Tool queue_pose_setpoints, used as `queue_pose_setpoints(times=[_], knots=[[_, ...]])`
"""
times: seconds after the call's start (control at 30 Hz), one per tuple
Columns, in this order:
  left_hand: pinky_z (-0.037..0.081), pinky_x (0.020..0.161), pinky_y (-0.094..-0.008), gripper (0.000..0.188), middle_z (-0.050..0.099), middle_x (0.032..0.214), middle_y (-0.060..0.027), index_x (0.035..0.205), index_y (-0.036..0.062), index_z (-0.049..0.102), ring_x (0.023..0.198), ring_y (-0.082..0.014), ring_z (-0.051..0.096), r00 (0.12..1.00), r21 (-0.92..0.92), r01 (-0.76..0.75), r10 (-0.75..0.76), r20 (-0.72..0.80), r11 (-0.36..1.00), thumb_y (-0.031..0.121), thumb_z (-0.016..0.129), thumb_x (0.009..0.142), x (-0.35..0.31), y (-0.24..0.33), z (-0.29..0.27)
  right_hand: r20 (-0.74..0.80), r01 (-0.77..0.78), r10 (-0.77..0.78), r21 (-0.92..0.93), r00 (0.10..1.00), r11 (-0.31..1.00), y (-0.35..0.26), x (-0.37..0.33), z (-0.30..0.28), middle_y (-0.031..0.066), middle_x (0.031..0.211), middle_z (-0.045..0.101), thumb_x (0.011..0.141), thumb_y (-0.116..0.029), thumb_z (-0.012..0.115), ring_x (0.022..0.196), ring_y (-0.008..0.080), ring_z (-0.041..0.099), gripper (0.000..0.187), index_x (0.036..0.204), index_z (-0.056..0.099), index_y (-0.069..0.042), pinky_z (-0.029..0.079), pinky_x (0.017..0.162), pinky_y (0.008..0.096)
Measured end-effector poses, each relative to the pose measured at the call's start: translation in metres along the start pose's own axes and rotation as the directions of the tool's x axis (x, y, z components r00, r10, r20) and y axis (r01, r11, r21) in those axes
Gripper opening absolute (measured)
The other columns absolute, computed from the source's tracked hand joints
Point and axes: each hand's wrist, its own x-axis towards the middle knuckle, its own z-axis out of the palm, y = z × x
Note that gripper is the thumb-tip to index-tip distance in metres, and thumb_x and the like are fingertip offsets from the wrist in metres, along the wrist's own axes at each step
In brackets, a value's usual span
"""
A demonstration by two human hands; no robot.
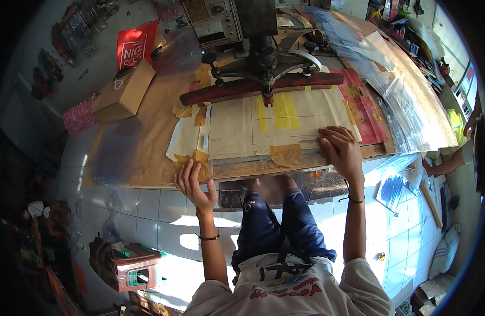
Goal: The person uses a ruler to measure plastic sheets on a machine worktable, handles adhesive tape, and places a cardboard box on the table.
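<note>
Sitting at a workbench [147, 158], the person faces a press [263, 63] from its front edge. At the far left, toward 10 o'clock, a cardboard box [124, 90] rests on the brown bench top, with a red bag [134, 46] just behind it at 11 o'clock. Below, at 8 o'clock, a pink-and-green container [134, 271] stands on the white floor tiles.

The left hand [194, 185] hangs at the bench's front edge, fingers spread and loose, gripping nothing; its fingertips are just beside a patch of yellow tape [192, 158] at the corner of the board. Whether they touch the edge cannot be told.

At the centre, a pale taped board [237, 131] lies under the press's red bar [253, 89], marked with yellow stripes [282, 111] toward 12 o'clock.

The right hand [341, 150] lies flat, palm down, on the board's right front corner, fingers stretched out and pressing the sheet, clasping nothing. A brown tape patch [285, 154] sits just left of it. Clear plastic sheets [406, 105] spread across the bench toward 2 o'clock. At 3 o'clock, another person's arm [445, 166] reaches in from the right rim.
</note>
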Motion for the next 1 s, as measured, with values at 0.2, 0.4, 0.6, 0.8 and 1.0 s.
queue_pose_setpoints(times=[0.2, 0.4, 0.6, 0.8, 1.0], knots=[[0.022, 0.114, -0.0544, 0.047, 0.057, 0.136, -0.0104, 0.124, 0.0101, 0.061, 0.128, -0.0324, 0.048, 1.0, -0.008, 0.003, -0.003, -0.008, 1.0, 0.044, 0.049, 0.094, 0.001, -0.001, 0.0, -0.01, 0.009, -0.01, -0.009, 1.0, 1.0, 0.0, 0.001, 0.0, 0.0092, 0.106, 0.074, 0.092, -0.022, 0.065, 0.109, 0.0275, 0.064, 0.023, 0.1, 0.075, -0.002, 0.046, 0.099, 0.0404], [0.022, 0.113, -0.0539, 0.044, 0.057, 0.135, -0.0102, 0.123, 0.0095, 0.061, 0.127, -0.0327, 0.048, 1.0, -0.026, 0.012, -0.012, 0.007, 1.0, 0.04, 0.051, 0.093, 0.006, 0.003, -0.005, -0.012, 0.005, -0.005, -0.009, 1.0, 1.0, -0.001, 0.0, 0.0, 0.0095, 0.107, 0.074, 0.093, -0.023, 0.065, 0.109, 0.028, 0.064, 0.024, 0.1, 0.075, -0.002, 0.046, 0.099, 0.0404], [0.026, 0.109, -0.0504, 0.031, 0.063, 0.123, -0.0095, 0.113, 0.0106, 0.066, 0.117, -0.0286, 0.054, 0.974, 0.004, 0.153, -0.152, 0.168, 0.988, 0.03, 0.06, 0.089, 0.04, 0.036, -0.037, 0.015, -0.017, 0.017, 0.022, 1.0, 1.0, -0.004, 0.001, -0.005, 0.0091, 0.107, 0.073, 0.093, -0.021, 0.064, 0.111, 0.0279, 0.063, 0.022, 0.098, 0.075, -0.003, 0.044, 0.1, 0.0399], [0.032, 0.108, -0.0455, 0.035, 0.064, 0.122, -0.0111, 0.113, 0.0059, 0.067, 0.119, -0.0298, 0.055, 0.891, -0.308, 0.136, 0.02, 0.453, 0.942, 0.032, 0.067, 0.089, 0.108, 0.04, -0.032, 0.321, -0.084, 0.079, 0.001, 0.944, 0.996, -0.002, 0.032, -0.002, 0.0118, 0.129, 0.064, 0.093, -0.025, 0.064, 0.123, 0.0309, 0.056, 0.028, 0.113, 0.07, -0.006, 0.039, 0.106, 0.0421], [0.033, 0.111, -0.041, 0.042, 0.055, 0.138, -0.0121, 0.123, 0.0086, 0.065, 0.13, -0.0315, 0.049, 0.752, -0.292, -0.039, 0.22, 0.621, 0.956, 0.036, 0.066, 0.091, 0.128, -0.006, 0.022, 0.308, 0.001, 0.046, -0.151, 0.95, 0.989, -0.007, 0.058, 0.056, 0.0194, 0.151, 0.041, 0.099, -0.044, 0.05, 0.142, 0.0399, 0.033, 0.054, 0.142, 0.049, -0.011, 0.022, 0.118, 0.048]])
